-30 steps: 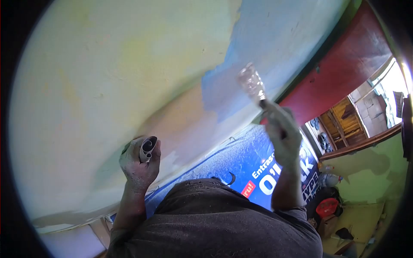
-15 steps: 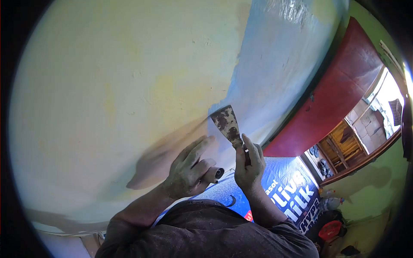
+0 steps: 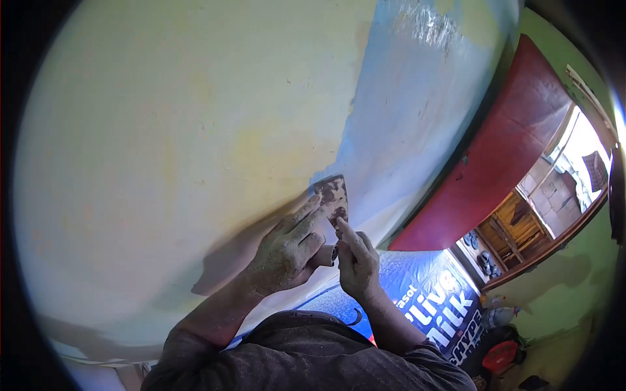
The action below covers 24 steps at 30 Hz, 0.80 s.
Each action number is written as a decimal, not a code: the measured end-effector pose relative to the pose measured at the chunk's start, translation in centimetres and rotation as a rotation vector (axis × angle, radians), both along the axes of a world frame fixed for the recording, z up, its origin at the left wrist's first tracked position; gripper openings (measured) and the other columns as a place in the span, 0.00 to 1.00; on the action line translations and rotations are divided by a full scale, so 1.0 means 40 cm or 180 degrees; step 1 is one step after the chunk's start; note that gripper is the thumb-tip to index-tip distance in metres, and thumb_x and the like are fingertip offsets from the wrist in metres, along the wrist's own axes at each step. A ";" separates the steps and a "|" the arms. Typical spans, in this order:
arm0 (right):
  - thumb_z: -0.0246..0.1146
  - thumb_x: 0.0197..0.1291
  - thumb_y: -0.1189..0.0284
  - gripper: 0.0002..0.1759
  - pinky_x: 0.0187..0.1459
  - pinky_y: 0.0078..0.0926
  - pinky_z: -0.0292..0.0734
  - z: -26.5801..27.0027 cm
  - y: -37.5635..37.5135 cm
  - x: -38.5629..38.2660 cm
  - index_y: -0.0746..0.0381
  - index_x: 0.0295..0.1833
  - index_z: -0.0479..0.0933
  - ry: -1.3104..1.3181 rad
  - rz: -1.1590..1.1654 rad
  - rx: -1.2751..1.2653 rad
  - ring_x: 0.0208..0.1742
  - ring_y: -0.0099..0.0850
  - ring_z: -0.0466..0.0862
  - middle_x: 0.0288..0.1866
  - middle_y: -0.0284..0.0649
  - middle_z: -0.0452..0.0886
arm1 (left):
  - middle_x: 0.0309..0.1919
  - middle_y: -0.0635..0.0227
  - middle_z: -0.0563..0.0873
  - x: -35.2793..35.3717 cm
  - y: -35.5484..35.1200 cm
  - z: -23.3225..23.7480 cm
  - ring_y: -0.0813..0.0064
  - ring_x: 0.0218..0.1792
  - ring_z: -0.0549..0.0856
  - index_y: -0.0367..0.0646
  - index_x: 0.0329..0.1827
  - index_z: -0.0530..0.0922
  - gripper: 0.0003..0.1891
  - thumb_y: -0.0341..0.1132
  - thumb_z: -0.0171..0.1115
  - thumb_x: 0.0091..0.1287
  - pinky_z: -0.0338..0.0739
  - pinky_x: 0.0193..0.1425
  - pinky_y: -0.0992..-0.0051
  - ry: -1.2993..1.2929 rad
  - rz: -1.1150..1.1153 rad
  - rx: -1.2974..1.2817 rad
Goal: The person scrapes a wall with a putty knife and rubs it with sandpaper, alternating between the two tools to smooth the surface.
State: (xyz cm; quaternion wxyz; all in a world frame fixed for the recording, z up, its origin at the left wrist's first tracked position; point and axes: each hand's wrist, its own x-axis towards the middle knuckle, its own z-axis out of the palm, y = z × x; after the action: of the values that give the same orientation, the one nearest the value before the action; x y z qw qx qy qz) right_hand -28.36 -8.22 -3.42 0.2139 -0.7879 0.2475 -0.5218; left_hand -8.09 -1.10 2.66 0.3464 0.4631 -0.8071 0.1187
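Observation:
My right hand (image 3: 358, 262) is closed around the handle of a putty knife (image 3: 334, 194), its wide blade blotched with dark stains. The blade lies at the wall (image 3: 261, 98), along the border between the pale cream paint and a blue strip. Close beside it, my left hand (image 3: 287, 251) has its fingers stretched up toward the blade, the fingertips right at its left edge. Tucked in the lower fingers of that hand is a small rolled-up sheet (image 3: 324, 255), its open end facing right. Dust coats both hands.
A red door panel (image 3: 482, 156) stands open to the right of the wall. Beyond it is a doorway with wooden boards (image 3: 512, 225) and shoes (image 3: 488, 265). A blue printed banner (image 3: 424, 293) covers the floor below, with bottles (image 3: 502, 316) near its right side.
The putty knife has come down and left to the wall beside my left hand. My left fingers now reach its blade, and my two hands are closer together.

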 end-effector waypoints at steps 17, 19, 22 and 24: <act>0.66 0.79 0.82 0.26 0.45 0.38 0.89 0.033 -0.002 -0.005 0.59 0.79 0.84 0.0178 -0.0249 -0.0034 0.40 0.42 0.91 0.43 0.50 0.88 | 0.48 0.54 0.94 0.119 0.179 -0.010 0.49 0.51 0.95 0.42 0.56 0.81 0.17 0.38 0.77 0.71 0.92 0.57 0.50 0.0537 0.0214 -0.1524; 0.66 0.79 0.83 0.26 0.46 0.38 0.89 0.038 -0.002 -0.005 0.59 0.79 0.85 0.0142 -0.0222 -0.0022 0.40 0.42 0.91 0.43 0.51 0.89 | 0.48 0.54 0.94 0.155 0.186 0.004 0.50 0.50 0.95 0.42 0.55 0.81 0.17 0.39 0.76 0.72 0.92 0.57 0.50 0.0515 0.0171 -0.1635; 0.66 0.79 0.86 0.23 0.43 0.31 0.85 0.063 0.016 0.008 0.63 0.75 0.87 0.0101 -0.0319 0.0014 0.38 0.34 0.89 0.40 0.49 0.88 | 0.46 0.57 0.94 0.160 0.204 0.000 0.54 0.47 0.96 0.44 0.54 0.81 0.17 0.41 0.79 0.71 0.93 0.54 0.53 0.0220 0.0311 -0.1634; 0.66 0.79 0.86 0.23 0.43 0.30 0.84 0.055 0.019 0.017 0.63 0.75 0.87 0.0082 -0.0346 -0.0009 0.38 0.33 0.89 0.40 0.49 0.88 | 0.44 0.60 0.95 0.154 0.190 -0.004 0.58 0.45 0.96 0.46 0.51 0.82 0.17 0.42 0.82 0.71 0.95 0.51 0.56 0.0044 0.0404 -0.1649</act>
State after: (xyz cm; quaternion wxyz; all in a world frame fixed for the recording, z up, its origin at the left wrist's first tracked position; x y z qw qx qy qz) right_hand -27.70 -7.46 -1.22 0.1809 -0.7802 0.2920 -0.5228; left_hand -1.91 6.50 2.52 0.4507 0.4095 -0.7168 0.3397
